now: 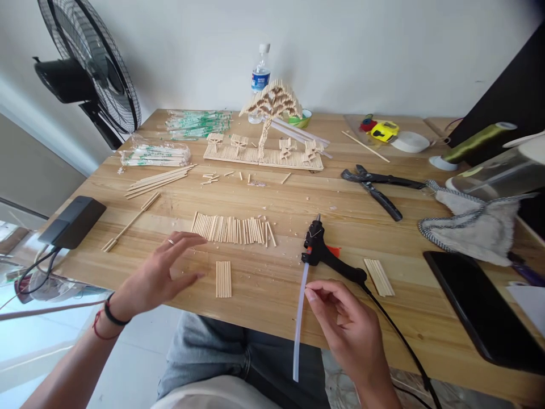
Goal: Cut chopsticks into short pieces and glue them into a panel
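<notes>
My left hand point(164, 270) is open, thumb and fingers apart, above the table just in front of a row of short wooden sticks point(230, 229). A small panel of sticks laid side by side point(223, 279) lies to its right. My right hand point(347, 321) is closed in a pinch at the edge of a translucent glue stick point(300, 335). Whether its fingertips grip that stick or something tiny is unclear. The glue stick runs from the back of a black hot glue gun point(315, 244), which rests on the table, nozzle pointing away. Another small stick panel point(378, 277) lies right of the gun.
Behind stands a wooden stick tree model point(264, 156) with a water bottle point(260, 76). Pliers point(374, 190), a cloth point(472, 221) and a phone point(481, 307) lie right. Long sticks point(157, 182), bagged sticks point(155, 154), a black box point(72, 221) and a fan point(93, 62) are left.
</notes>
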A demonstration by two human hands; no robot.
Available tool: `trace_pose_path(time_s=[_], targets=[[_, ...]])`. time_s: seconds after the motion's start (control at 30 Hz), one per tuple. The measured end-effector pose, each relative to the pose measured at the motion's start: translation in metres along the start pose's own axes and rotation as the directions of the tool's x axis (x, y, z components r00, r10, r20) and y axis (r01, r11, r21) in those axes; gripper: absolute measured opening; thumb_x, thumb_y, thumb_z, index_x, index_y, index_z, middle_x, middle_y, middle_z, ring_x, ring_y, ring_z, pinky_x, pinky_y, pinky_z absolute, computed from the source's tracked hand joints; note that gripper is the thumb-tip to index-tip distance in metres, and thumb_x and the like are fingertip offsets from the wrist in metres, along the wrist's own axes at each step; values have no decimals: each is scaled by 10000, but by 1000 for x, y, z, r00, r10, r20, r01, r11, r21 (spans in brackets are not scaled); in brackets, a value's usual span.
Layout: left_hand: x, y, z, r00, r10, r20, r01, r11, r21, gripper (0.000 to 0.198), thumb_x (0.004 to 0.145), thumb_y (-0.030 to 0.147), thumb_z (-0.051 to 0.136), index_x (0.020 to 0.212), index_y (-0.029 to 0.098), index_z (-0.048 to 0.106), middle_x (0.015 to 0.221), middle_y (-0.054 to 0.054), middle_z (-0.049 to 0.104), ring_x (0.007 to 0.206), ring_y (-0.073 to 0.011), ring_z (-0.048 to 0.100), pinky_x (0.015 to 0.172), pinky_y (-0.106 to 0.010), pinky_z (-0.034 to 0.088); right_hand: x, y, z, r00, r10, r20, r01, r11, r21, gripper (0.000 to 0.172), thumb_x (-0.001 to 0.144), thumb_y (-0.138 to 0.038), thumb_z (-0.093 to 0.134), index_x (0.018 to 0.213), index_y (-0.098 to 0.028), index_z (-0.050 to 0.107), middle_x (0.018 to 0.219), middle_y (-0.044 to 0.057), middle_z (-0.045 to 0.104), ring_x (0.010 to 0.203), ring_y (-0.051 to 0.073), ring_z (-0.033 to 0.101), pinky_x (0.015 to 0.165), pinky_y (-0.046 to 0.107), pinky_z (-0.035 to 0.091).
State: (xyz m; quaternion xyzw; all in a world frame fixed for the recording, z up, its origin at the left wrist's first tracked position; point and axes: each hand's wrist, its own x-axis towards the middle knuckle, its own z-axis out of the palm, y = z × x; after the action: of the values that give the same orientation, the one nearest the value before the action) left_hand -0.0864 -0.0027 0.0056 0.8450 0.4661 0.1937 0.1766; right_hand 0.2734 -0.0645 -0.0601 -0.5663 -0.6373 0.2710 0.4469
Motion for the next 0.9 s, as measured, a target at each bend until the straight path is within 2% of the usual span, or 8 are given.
trace_pose_path(time_s=[0.1, 0.27, 0.63, 0.9], targets=[[-9, 20, 18, 999, 9, 49, -8, 1000, -26, 602, 970, 311, 732, 1508, 276, 465, 1442, -110, 631, 1341, -312, 587, 1134, -491, 504, 1, -2, -1, 1000, -9, 14, 9, 1000, -20, 45, 1019, -272, 670, 1008, -266, 713, 848, -7, 743, 747, 162, 714, 715, 242, 565], [-12, 32, 36, 998, -37, 47, 38, 999, -25, 655, 893, 224, 754, 1479, 276, 467, 1385, -102, 655, 1265, -336, 593, 1114, -543, 460, 2, -5, -2, 1000, -12, 22, 13, 999, -39, 44, 1013, -270, 682, 986, -264, 717, 803, -19, 724, 708, 146, 694, 697, 226, 551], [-11, 34, 41, 996, -59, 63, 62, 997, -44, 661, 889, 212, 739, 1473, 270, 434, 1379, -114, 619, 1243, -346, 558, 1092, -561, 418, -1, -5, -4, 1000, 19, 20, -18, 999, -49, 51, 1010, -284, 687, 1000, -251, 725, 817, 13, 734, 719, 181, 702, 694, 271, 566], [-10, 37, 47, 998, -57, 23, 57, 998, -16, 679, 858, 193, 739, 1463, 275, 442, 1376, -113, 632, 1225, -354, 574, 1067, -561, 426, 0, -4, -3, 999, 39, 21, -38, 999, -27, 52, 1010, -293, 690, 1018, -256, 724, 844, 25, 747, 742, 192, 714, 706, 285, 574]])
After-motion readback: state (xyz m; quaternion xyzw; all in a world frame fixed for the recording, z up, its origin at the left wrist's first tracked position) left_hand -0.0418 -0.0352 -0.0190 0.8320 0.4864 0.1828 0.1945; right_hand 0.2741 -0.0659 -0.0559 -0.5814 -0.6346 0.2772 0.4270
